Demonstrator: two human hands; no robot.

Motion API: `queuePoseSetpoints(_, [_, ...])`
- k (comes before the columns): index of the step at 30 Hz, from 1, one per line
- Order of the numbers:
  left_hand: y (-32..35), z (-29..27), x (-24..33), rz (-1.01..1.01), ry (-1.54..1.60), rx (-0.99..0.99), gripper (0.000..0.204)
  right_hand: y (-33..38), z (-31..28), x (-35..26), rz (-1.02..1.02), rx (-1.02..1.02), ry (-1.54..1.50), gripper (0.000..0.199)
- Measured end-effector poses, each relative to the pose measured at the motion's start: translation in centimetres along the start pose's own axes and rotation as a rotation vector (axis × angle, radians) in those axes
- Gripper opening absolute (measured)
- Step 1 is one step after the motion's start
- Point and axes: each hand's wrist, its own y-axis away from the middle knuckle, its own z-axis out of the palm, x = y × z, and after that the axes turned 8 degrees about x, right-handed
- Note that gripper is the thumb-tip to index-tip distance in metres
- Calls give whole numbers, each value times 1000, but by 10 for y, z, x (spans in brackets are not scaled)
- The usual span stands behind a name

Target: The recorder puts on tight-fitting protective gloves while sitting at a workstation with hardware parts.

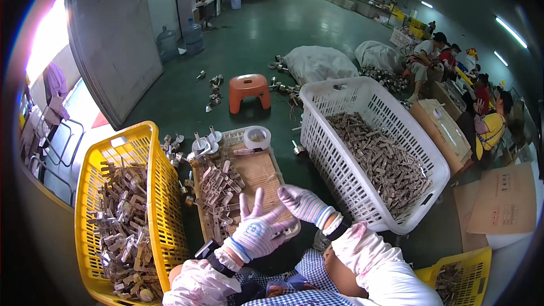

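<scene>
My left hand [258, 235] is spread wide — my right hand [306, 204] is just beside it, its grip I cannot tell — and metal parts [219, 188] lie heaped left on the cardboard-lined tray [259, 177].

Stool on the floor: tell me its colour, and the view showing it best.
Orange; the stool shows best in the head view, the only one.

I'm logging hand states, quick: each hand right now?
Left hand: open, fingers spread, nothing seen in it.
Right hand: fingers close together; whether closed or holding anything cannot be told.
</scene>
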Motion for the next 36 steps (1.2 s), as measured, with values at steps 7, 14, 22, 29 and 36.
queuePoseSetpoints(7, [13, 20, -4, 273, 170, -328, 41, 22, 38, 39, -467, -466, -38, 63])
queuePoseSetpoints(14, [13, 17, 5, 260, 73, -503, 50, 43, 42, 6, -225, -415, -90, 58])
queuePoseSetpoints(22, [-7, -15, 2, 177, 139, -97, 39, 11, 10, -12, 8, 129, 3, 70])
queuePoseSetpoints(29, [-9, -2, 2, 276, 255, -154, 30, 11, 22, -9, -9, -433, -11, 84])
queuePoseSetpoints(36, [-1, -16, 10, 143, 575, -511, 26, 21, 43, -1, -171, -504, -113, 86])
